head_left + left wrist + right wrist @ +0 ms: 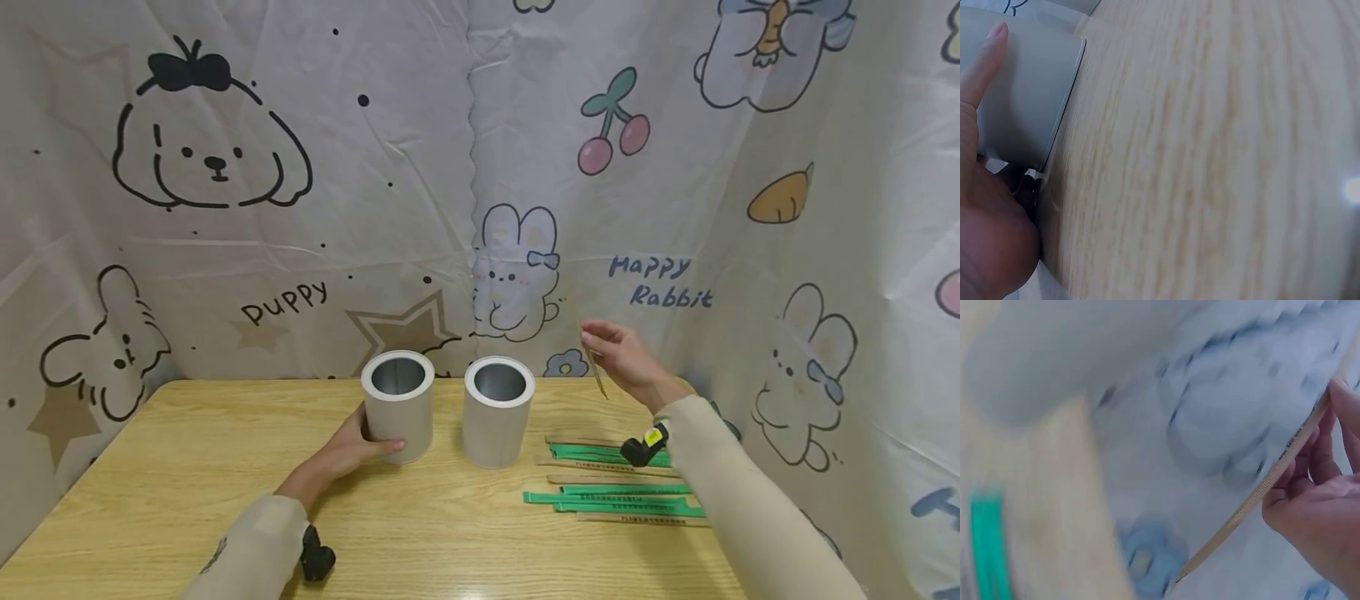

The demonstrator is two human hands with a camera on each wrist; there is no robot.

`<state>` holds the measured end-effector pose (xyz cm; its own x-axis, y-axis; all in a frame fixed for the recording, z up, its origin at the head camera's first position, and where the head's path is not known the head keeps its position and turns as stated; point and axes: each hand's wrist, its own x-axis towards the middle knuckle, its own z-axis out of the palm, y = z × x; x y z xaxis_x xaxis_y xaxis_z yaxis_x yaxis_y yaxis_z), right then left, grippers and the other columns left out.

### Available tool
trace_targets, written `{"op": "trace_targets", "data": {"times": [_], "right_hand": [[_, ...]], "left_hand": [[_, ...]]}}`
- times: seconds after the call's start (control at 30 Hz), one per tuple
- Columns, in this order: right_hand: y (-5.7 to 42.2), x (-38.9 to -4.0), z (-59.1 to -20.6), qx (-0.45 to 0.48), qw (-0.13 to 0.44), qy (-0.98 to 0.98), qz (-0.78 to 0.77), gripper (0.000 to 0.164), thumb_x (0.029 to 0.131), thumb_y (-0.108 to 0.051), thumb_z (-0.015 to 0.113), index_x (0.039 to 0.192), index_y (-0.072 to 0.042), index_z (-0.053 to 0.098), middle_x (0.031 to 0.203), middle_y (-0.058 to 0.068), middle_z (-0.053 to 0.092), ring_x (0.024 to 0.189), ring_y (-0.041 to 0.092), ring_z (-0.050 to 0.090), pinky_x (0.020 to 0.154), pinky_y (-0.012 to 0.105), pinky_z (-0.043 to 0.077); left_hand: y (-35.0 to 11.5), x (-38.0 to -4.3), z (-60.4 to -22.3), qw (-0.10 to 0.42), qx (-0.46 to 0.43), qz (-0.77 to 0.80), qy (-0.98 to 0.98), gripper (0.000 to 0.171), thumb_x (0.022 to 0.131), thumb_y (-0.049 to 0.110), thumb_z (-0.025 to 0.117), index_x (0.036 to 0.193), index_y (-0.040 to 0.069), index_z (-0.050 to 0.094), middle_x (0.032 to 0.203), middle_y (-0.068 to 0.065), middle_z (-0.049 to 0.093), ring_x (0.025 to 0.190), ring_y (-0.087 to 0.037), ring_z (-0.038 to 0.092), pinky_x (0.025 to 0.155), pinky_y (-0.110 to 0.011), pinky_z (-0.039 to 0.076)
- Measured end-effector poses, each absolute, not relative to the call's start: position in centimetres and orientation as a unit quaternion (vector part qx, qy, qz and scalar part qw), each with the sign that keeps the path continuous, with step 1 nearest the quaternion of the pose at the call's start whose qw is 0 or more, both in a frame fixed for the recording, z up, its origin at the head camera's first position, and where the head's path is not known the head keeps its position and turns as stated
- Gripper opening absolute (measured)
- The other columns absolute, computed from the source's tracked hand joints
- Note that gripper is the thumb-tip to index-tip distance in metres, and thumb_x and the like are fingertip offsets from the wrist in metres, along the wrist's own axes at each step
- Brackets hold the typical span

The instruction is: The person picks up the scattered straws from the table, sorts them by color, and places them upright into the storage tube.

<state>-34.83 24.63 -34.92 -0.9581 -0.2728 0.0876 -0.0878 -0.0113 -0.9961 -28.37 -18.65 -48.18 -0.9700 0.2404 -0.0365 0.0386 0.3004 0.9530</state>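
Observation:
My left hand [348, 442] grips the left of two white round canisters [401, 421], thumb across its front; both stand upright with open tops. In the left wrist view the thumb lies along the canister wall [1029, 94], whose base meets the wood. The second canister [497, 433] stands just to the right, untouched. Above the table's back right, my right hand [626, 358] pinches a thin brown paper-wrapped straw [596, 375], held aslant. The right wrist view shows that straw [1254, 497] between thumb and fingers, with print on its wrapper.
Several wrapped straws, green [622, 504] and brown [641, 518], lie in loose rows at the table's right, below my right forearm. The wooden table [420, 533] ends at a printed cloth backdrop [405, 183] behind the canisters.

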Motion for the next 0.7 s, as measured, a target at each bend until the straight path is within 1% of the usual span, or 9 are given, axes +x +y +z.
{"op": "trace_targets", "data": {"times": [0.03, 0.1, 0.23, 0.33, 0.43, 0.5, 0.57, 0.63, 0.7], "right_hand": [[23.7, -34.8, -33.9, -0.136, 0.061, 0.679, -0.719, 0.032, 0.105, -0.007, 0.052, 0.093, -0.029, 0.071, 0.09, -0.016, 0.068, 0.087, 0.002, 0.059, 0.084, 0.019, 0.047], [21.6, -34.5, -32.0, -0.151, 0.05, 0.64, -0.752, 0.034, 0.105, -0.005, 0.05, 0.093, -0.027, 0.072, 0.091, -0.014, 0.068, 0.088, 0.003, 0.059, 0.086, 0.02, 0.046], [17.3, -33.6, -28.6, -0.191, 0.042, 0.561, -0.804, 0.027, 0.101, -0.006, 0.056, 0.092, -0.025, 0.073, 0.093, -0.01, 0.069, 0.09, 0.007, 0.06, 0.087, 0.023, 0.045], [14.0, -33.0, -26.8, -0.226, 0.05, 0.492, -0.84, 0.011, 0.089, -0.014, 0.072, 0.09, -0.024, 0.075, 0.093, -0.009, 0.07, 0.089, 0.008, 0.062, 0.086, 0.024, 0.046], [10.7, -32.5, -26.0, -0.254, 0.071, 0.433, -0.862, 0.017, 0.074, -0.021, 0.081, 0.09, -0.024, 0.075, 0.092, -0.008, 0.07, 0.088, 0.009, 0.063, 0.084, 0.024, 0.046], [8.6, -32.2, -26.0, -0.265, 0.086, 0.414, -0.867, 0.021, 0.071, -0.024, 0.083, 0.09, -0.026, 0.074, 0.092, -0.009, 0.07, 0.089, 0.008, 0.063, 0.084, 0.023, 0.046], [6.5, -32.0, -26.6, -0.263, 0.1, 0.407, -0.869, 0.02, 0.071, -0.025, 0.081, 0.089, -0.027, 0.074, 0.091, -0.011, 0.07, 0.088, 0.007, 0.062, 0.084, 0.022, 0.045], [4.5, -31.8, -27.6, -0.253, 0.108, 0.414, -0.867, 0.013, 0.077, -0.023, 0.076, 0.089, -0.029, 0.074, 0.089, -0.011, 0.069, 0.087, 0.006, 0.061, 0.083, 0.022, 0.044], [2.7, -31.8, -29.0, -0.242, 0.111, 0.435, -0.86, 0.017, 0.09, -0.015, 0.068, 0.087, -0.031, 0.073, 0.087, -0.013, 0.067, 0.083, 0.004, 0.059, 0.08, 0.021, 0.043]], "left_hand": [[-18.6, -28.4, -48.2, 0.087, 0.088, 0.584, 0.802, 0.109, 0.084, 0.028, 0.083, 0.161, 0.003, 0.01, 0.162, -0.025, 0.029, 0.148, -0.044, 0.032, 0.123, -0.059, 0.027], [-18.6, -28.4, -48.2, 0.087, 0.086, 0.585, 0.802, 0.109, 0.084, 0.028, 0.084, 0.161, 0.004, 0.01, 0.162, -0.024, 0.029, 0.149, -0.044, 0.032, 0.123, -0.059, 0.027], [-18.6, -28.5, -48.5, 0.085, 0.081, 0.582, 0.804, 0.108, 0.084, 0.029, 0.084, 0.16, 0.003, 0.013, 0.161, -0.024, 0.031, 0.148, -0.044, 0.034, 0.122, -0.058, 0.028], [-18.7, -28.6, -48.6, 0.083, 0.075, 0.582, 0.805, 0.107, 0.083, 0.028, 0.084, 0.16, 0.004, 0.014, 0.161, -0.024, 0.032, 0.148, -0.043, 0.035, 0.122, -0.057, 0.028], [-18.8, -28.6, -48.6, 0.08, 0.074, 0.579, 0.808, 0.108, 0.083, 0.029, 0.085, 0.16, 0.004, 0.014, 0.161, -0.024, 0.032, 0.148, -0.042, 0.035, 0.122, -0.058, 0.028], [-18.8, -28.6, -48.6, 0.081, 0.073, 0.584, 0.804, 0.108, 0.083, 0.029, 0.085, 0.161, 0.004, 0.014, 0.162, -0.023, 0.031, 0.148, -0.042, 0.034, 0.123, -0.058, 0.027], [-18.9, -28.6, -48.6, 0.082, 0.078, 0.589, 0.8, 0.109, 0.083, 0.028, 0.085, 0.161, 0.004, 0.012, 0.162, -0.023, 0.03, 0.148, -0.042, 0.034, 0.123, -0.058, 0.027], [-18.9, -28.6, -48.5, 0.084, 0.082, 0.593, 0.797, 0.11, 0.083, 0.028, 0.084, 0.161, 0.004, 0.011, 0.162, -0.023, 0.03, 0.148, -0.042, 0.034, 0.122, -0.058, 0.027], [-18.9, -28.6, -48.5, 0.086, 0.082, 0.594, 0.796, 0.11, 0.083, 0.028, 0.084, 0.161, 0.004, 0.011, 0.162, -0.023, 0.03, 0.148, -0.042, 0.034, 0.122, -0.058, 0.028]]}}
